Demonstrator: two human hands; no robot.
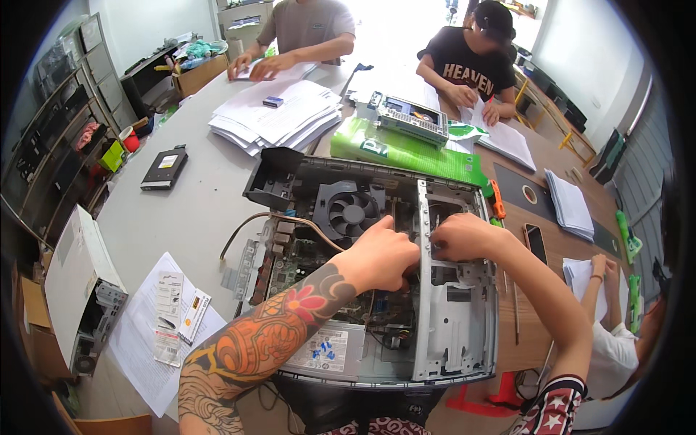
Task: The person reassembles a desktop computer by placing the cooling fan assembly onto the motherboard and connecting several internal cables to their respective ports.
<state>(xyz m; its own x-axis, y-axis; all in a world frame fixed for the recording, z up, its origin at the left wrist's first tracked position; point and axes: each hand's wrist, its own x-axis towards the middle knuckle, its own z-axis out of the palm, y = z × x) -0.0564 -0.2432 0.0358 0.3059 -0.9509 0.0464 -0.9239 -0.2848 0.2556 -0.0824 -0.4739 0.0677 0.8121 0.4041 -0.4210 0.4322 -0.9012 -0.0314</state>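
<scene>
Tabletop (174, 225): two hands (380, 256) (464, 238) over one open computer case (447, 326).

The surface (145, 226) is pale grey toward nine o'clock, brown wood-grain toward three. An open computer case (451, 335) lies centrally on it; around that lie a black drive (164, 169) at ten, stacked papers (272, 119) at eleven, a phone (535, 244) near three, a printed sheet (134, 335) at eight.

Room to pass over tabletop (196, 225) between black drive (164, 170) and case (388, 371). Rail (423, 322) splits case interior; green pack (417, 157) blocks far side.
</scene>
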